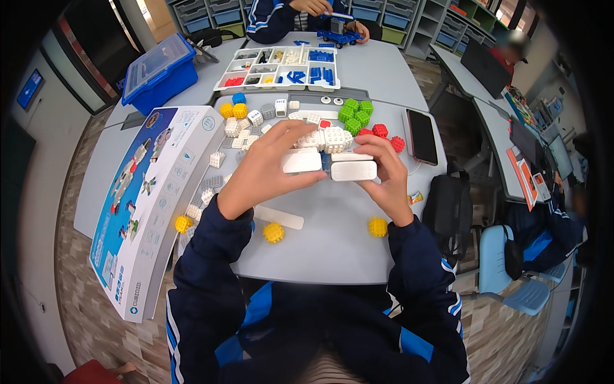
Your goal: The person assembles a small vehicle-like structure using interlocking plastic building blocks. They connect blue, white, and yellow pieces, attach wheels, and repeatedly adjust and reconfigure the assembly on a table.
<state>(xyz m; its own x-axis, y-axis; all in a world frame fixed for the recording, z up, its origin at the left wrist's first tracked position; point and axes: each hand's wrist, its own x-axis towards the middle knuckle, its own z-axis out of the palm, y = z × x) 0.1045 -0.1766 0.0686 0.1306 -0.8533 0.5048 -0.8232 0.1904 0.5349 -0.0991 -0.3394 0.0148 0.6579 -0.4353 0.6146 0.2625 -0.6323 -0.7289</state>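
Observation:
Above the middle of the table, both hands grip a model built of white studded cubes (334, 138) and rounded white plates (354, 171). My left hand (261, 165) is closed round its left side, thumb under a white plate (302, 161). On the other side, my right hand (390, 174) pinches the right plate between thumb and fingers. A dark, bluish piece shows between the two plates. Below the hands lie a long white strip (279, 217) and yellow studded cubes, one near the left wrist (274, 232) and one near the right (377, 226).
Loose white and grey blocks (217, 159) spread to the left, beside a large box (137, 211). Green cubes (355, 115), red cubes (380, 130) and a phone (421, 136) lie right. Behind stand a parts tray (281, 85) and a blue bin (160, 70); another person's hands (312, 6) hold a blue model.

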